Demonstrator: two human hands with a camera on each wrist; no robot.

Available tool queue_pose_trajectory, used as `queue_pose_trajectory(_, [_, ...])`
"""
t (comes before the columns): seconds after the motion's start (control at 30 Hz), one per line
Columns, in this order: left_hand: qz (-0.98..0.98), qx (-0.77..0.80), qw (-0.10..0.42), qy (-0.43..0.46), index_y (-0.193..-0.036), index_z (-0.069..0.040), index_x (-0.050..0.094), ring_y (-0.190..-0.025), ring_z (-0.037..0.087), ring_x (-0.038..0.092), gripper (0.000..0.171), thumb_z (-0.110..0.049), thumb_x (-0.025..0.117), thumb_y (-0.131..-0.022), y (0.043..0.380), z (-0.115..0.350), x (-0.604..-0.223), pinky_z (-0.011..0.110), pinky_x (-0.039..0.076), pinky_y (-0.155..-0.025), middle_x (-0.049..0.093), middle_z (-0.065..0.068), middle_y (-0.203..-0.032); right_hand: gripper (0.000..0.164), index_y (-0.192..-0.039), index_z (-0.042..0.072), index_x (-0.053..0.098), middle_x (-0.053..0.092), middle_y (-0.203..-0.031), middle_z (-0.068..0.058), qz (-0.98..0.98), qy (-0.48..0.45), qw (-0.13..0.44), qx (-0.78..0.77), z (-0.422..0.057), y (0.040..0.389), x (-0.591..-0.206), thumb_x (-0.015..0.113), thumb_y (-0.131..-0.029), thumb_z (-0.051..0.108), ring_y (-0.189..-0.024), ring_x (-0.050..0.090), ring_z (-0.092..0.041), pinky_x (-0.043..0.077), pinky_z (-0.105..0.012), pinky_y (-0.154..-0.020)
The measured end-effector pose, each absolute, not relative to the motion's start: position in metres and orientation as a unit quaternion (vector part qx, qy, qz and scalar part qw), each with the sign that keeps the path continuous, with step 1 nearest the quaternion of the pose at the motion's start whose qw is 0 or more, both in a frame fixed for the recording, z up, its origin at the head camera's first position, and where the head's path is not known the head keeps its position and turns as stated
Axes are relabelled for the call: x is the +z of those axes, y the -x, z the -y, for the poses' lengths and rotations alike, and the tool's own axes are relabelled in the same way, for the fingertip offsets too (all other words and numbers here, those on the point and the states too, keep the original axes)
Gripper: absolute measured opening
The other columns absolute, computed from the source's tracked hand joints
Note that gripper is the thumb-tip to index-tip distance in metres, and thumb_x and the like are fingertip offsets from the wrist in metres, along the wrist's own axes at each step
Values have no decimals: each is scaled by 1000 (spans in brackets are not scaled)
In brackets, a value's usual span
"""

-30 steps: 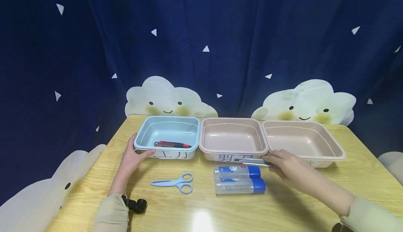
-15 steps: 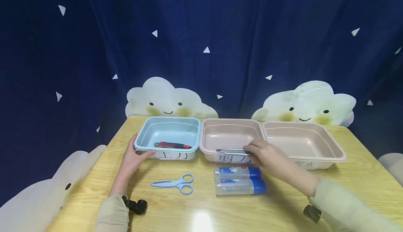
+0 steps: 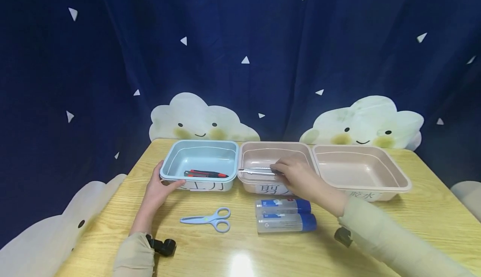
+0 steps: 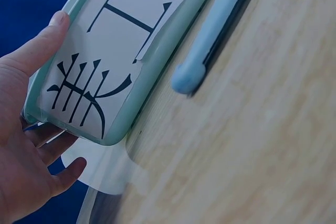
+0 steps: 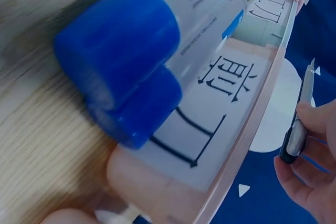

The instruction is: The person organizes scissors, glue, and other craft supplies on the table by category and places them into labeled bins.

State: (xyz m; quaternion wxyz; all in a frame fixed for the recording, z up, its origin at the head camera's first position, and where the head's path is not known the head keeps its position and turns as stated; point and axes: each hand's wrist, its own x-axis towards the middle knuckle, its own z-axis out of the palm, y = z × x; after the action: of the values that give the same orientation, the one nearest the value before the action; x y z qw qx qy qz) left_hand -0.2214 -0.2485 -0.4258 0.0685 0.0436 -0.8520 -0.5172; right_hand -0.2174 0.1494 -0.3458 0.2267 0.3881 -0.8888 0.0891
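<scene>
Nearest on the surface (image 3: 203, 256): blue scissors (image 3: 204, 219), two glue bottles (image 3: 279, 223); advise carrying clear of both. Right grip (image 3: 297, 176) is closed in a thumb-and-finger pinch on a slim knife (image 3: 255, 171), over the middle pink bin's (image 3: 278, 144) front, height unclear. I'd hold it level, tip away from fingers. Knife: silver body, black underside, pointed tip facing left. Left grip (image 3: 157, 190) clasps the blue bin (image 3: 201, 156) by its corner, thumb on rim.

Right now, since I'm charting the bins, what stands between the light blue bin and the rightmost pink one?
The middle pink bin; the head view shows it.
</scene>
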Motion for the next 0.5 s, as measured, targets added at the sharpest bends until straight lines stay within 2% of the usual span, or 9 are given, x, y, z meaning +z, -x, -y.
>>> queue_pose_trajectory(0.13, [853,-516,71,-44,-147,-16,8,-128,35,30,104,-34,77,-71,221,248,-425,51,24,-105,27,16,-145,22,-97,6,67,67,-90,-5,893,-386,219,81,-136,225,-345,71,-75,6,-84,63,-20,51,-34,-76])
queue_pose_trajectory(0.3, [853,-516,70,-43,-147,-16,7,-128,36,30,104,-35,76,-72,222,248,-425,52,24,-105,27,17,-145,22,-102,9,67,67,-97,-5,907,-370,183,86,-116,237,-339,68,-80,9,-88,63,-19,51,-32,-78])
queue_pose_trajectory(0.4, [852,-517,69,-45,-147,-16,7,-128,36,30,104,-35,77,-71,222,248,-427,51,24,-105,27,16,-145,23,-104,12,67,67,-95,-2,908,-374,166,94,-103,246,-337,67,-81,8,-80,60,-14,51,-27,-73])
queue_pose_trajectory(0.5, [851,-519,70,-44,-147,-17,7,-129,35,30,105,-36,77,-70,223,248,-428,51,24,-105,28,15,-145,19,-98,12,68,66,-87,0,901,-386,173,95,-91,254,-339,67,-79,6,-72,54,-11,48,-24,-67])
